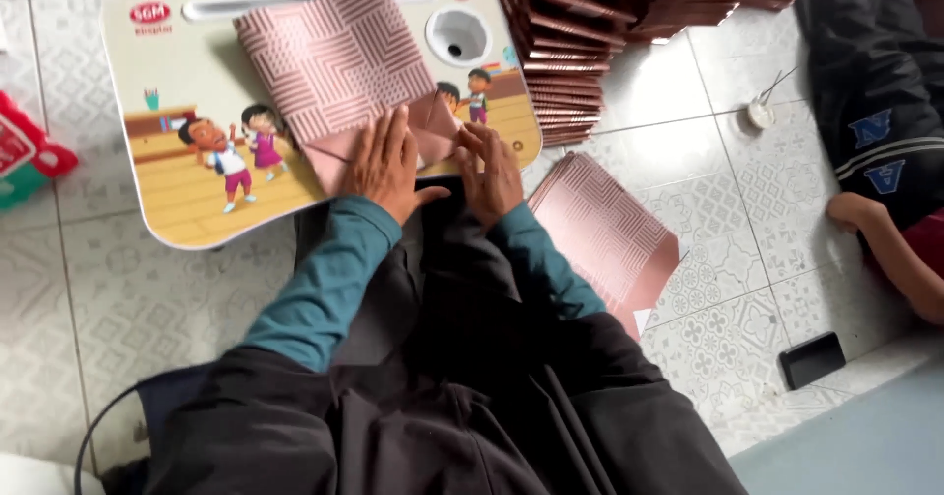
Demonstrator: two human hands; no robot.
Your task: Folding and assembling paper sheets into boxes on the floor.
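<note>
Head view shows our left hand (388, 166) and right hand (489, 173) pressing with flat open fingers, gripping nothing, on pink patterned paper (344, 72) upon the lap desk (177, 200), where uneven pressure could skew the fold.

One lap desk (177, 72) sits on the floor, with one pink sheet (344, 62) lying on it. Two hands (388, 166) press that sheet. One flat pile of pink sheets (605, 230) lies on the tiles, and beyond the desk stand perhaps two stacks (560, 53) of folded pieces, too many to count. One black phone (811, 359). One other person's arm (885, 244).
</note>
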